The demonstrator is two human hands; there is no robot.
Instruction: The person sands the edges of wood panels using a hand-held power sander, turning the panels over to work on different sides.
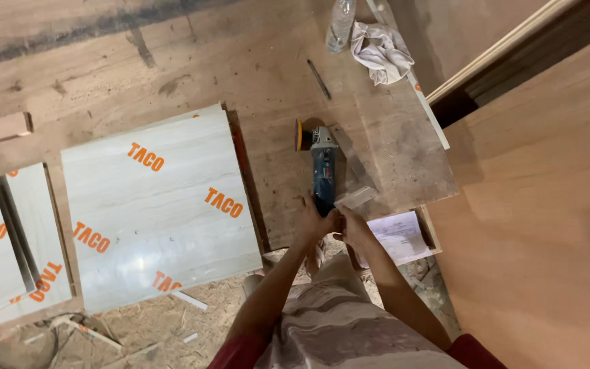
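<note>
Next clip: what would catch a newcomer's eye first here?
Probably the large pale laminate sheet with orange lettering, lying left of centre on the wooden floor. Next, the blue angle grinder with its orange disc, lying mid-frame, with the left hand on its rear end and the right hand beside it. A crumpled white cloth sits at the top.

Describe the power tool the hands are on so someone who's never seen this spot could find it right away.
Start at the big pale laminate sheet with orange lettering lying on the plywood floor. Just to its right, on bare wood, lies the angle grinder, its rear end at the left hand and right hand. It is the only dark blue-bodied tool there, with an orange disc at its far end.
</note>
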